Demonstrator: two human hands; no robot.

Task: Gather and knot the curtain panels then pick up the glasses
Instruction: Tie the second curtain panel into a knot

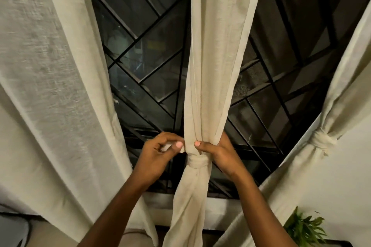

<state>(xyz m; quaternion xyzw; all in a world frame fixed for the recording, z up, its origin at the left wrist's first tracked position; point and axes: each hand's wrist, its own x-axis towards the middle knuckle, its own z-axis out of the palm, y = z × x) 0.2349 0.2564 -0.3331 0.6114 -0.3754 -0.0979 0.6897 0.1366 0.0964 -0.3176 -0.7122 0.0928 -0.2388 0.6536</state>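
Clamping the middle curtain (216, 66) above its knot (197, 161), left hand (156, 156) and right hand (218, 152); window grille (150, 62) behind.

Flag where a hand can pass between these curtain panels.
Two open gaps in front of the window grille: one between the left panel and the middle panel, a wider one between the middle panel and the knotted right panel. Crowded at the middle knot, where left hand and right hand both grip the fabric.
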